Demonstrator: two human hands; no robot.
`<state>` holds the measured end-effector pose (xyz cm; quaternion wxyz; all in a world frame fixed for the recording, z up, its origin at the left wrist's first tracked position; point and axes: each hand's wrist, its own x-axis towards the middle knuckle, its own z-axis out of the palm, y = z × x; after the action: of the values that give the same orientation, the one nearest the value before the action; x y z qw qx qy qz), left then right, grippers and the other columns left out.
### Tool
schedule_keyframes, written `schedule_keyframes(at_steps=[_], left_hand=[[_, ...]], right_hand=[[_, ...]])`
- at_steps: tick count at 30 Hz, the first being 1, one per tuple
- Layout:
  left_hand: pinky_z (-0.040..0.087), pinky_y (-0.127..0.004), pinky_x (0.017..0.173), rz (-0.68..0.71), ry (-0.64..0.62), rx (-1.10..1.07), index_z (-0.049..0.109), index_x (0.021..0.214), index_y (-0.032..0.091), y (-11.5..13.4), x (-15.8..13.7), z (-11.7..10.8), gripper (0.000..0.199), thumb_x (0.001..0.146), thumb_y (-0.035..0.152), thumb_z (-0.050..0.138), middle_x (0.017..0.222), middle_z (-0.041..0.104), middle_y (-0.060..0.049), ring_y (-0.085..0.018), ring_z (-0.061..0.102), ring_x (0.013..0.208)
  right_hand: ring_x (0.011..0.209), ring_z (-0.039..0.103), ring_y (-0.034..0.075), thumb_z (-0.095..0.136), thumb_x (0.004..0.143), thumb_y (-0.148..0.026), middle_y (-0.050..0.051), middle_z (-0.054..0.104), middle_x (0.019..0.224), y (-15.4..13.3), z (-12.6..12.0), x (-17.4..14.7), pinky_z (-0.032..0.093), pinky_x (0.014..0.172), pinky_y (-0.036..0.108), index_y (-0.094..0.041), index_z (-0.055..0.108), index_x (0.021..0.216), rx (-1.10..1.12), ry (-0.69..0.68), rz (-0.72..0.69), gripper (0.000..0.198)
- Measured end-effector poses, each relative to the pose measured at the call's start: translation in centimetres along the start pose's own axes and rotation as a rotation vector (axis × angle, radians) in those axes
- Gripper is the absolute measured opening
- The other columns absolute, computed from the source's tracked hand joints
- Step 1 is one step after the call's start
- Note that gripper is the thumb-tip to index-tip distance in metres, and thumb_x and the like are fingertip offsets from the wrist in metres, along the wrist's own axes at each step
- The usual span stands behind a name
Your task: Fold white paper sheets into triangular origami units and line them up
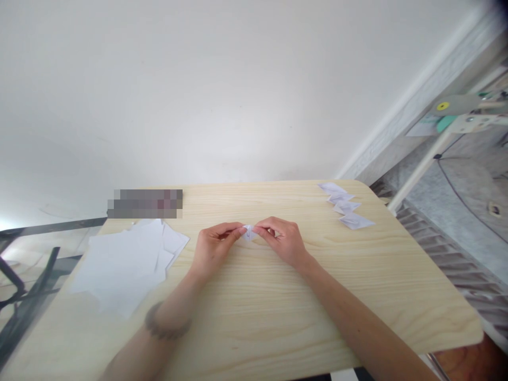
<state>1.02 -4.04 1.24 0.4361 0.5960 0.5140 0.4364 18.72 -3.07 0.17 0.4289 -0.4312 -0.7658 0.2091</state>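
Observation:
A small piece of folded white paper is held just above or on the wooden table, near its middle. My left hand pinches its left side between thumb and fingers. On the opposite side, my right hand pinches the right edge in the same way. Creases run down the paper's centre, and its outer edges are hidden under my fingertips. A dark beaded bracelet circles my left wrist.
Several folded white paper pieces stand in a row at the table's back right. Loose white sheets lie overlapping on the left, with a blurred-out dark object behind them. The light wooden table meets a white wall. A pole rises beyond the right edge.

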Motion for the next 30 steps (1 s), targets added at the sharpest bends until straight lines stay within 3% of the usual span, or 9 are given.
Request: schedule_keyframes(at_steps=[8, 13, 18, 22, 30], left_hand=[[0.047, -0.024, 0.068, -0.033, -0.143, -0.012, 0.063, 0.086, 0.014, 0.12, 0.07, -0.09, 0.025, 0.075, 0.036, 0.058, 0.082, 0.066, -0.004, -0.015, 0.060, 0.075], [0.045, -0.024, 0.070, 0.023, -0.140, 0.035, 0.063, 0.081, 0.015, 0.12, 0.02, -0.17, 0.022, 0.076, 0.035, 0.056, 0.078, 0.065, -0.003, -0.015, 0.058, 0.075], [0.046, -0.026, 0.071, -0.080, -0.172, -0.112, 0.062, 0.088, 0.013, -0.30, 0.34, -0.12, 0.026, 0.075, 0.036, 0.058, 0.084, 0.066, -0.005, -0.017, 0.060, 0.079], [0.047, -0.028, 0.073, -0.186, -0.271, -0.175, 0.058, 0.099, 0.015, -0.36, 0.41, -0.17, 0.037, 0.069, 0.035, 0.064, 0.090, 0.067, -0.005, -0.019, 0.061, 0.084], [0.043, -0.024, 0.062, -0.155, -0.337, -0.030, 0.061, 0.083, 0.014, -0.37, 0.36, -0.57, 0.026, 0.072, 0.038, 0.060, 0.070, 0.067, -0.003, -0.016, 0.060, 0.068]], right_hand=[[0.059, 0.051, 0.008, 0.047, 0.085, -0.031, 0.001, 0.062, 0.073, 0.25, -0.38, -0.04, 0.038, 0.057, 0.020, -0.018, 0.062, 0.078, -0.037, -0.104, -0.043, 0.020], [0.061, 0.051, 0.009, 0.046, 0.085, -0.029, 0.001, 0.060, 0.072, -0.13, -0.21, -0.15, 0.038, 0.057, 0.020, -0.018, 0.060, 0.080, 0.004, -0.143, -0.041, 0.018], [0.063, 0.052, 0.009, 0.047, 0.083, -0.028, 0.001, 0.061, 0.069, -0.32, 0.11, -0.05, 0.038, 0.058, 0.020, -0.016, 0.059, 0.074, 0.048, -0.119, 0.064, 0.019], [0.061, 0.052, 0.010, 0.048, 0.083, -0.031, 0.001, 0.062, 0.070, -0.14, 0.12, -0.03, 0.037, 0.056, 0.020, -0.016, 0.061, 0.078, 0.094, -0.071, 0.155, 0.020], [0.061, 0.051, 0.010, 0.047, 0.083, -0.030, 0.001, 0.062, 0.071, -0.43, 0.32, -0.10, 0.037, 0.056, 0.021, -0.016, 0.060, 0.078, 0.115, -0.106, 0.197, 0.020]])
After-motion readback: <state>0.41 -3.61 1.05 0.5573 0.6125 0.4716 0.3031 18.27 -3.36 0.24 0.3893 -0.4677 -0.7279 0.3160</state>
